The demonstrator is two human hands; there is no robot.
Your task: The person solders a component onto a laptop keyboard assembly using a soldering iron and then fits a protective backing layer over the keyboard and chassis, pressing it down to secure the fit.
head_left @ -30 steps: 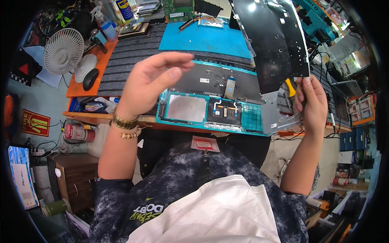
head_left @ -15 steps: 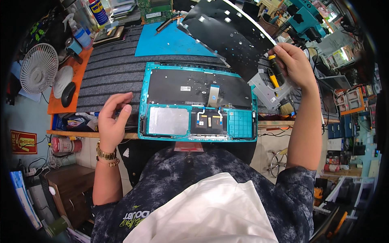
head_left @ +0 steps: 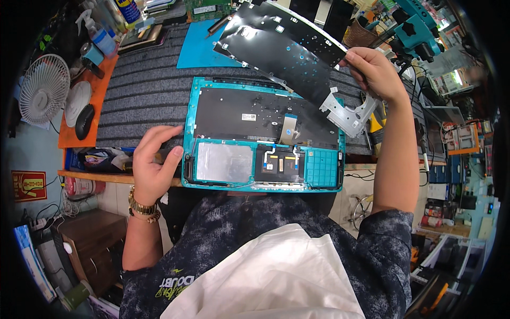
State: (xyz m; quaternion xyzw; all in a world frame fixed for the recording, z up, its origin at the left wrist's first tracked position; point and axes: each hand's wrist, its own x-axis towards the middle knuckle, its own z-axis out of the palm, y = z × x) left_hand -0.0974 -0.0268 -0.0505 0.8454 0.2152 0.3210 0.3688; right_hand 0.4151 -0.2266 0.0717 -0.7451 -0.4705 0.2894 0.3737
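Note:
A teal laptop chassis point(head_left: 321, 161) lies at the desk's front edge, showing a dark inner panel point(head_left: 223, 111), a ribbon cable point(head_left: 289, 127) and touchpad module point(head_left: 279, 163). My left hand point(head_left: 156, 159) is open beside its left edge, thumb and fingers apart, fingertips near the rim. My right hand point(head_left: 377, 74) pinches the edge of a large black sheet point(head_left: 271, 48) with small holes, held slanting above the chassis' upper right. A silver plastic frame piece point(head_left: 345, 117) hangs at the sheet's lower right end, partly over the chassis' corner. Yellow-handled tools point(head_left: 376, 123) lie behind it.
A striped grey mat point(head_left: 133, 101) covers the desk, with a blue mat point(head_left: 196, 48) at the back. At left are a white fan point(head_left: 43, 89), mouse point(head_left: 83, 121) and spray bottle point(head_left: 101, 37). A teal microscope point(head_left: 409, 29) stands at back right.
The black sheet has swung left and down from upright to slanting, with my right hand higher in view. My left hand has dropped from above the chassis to beside its left edge.

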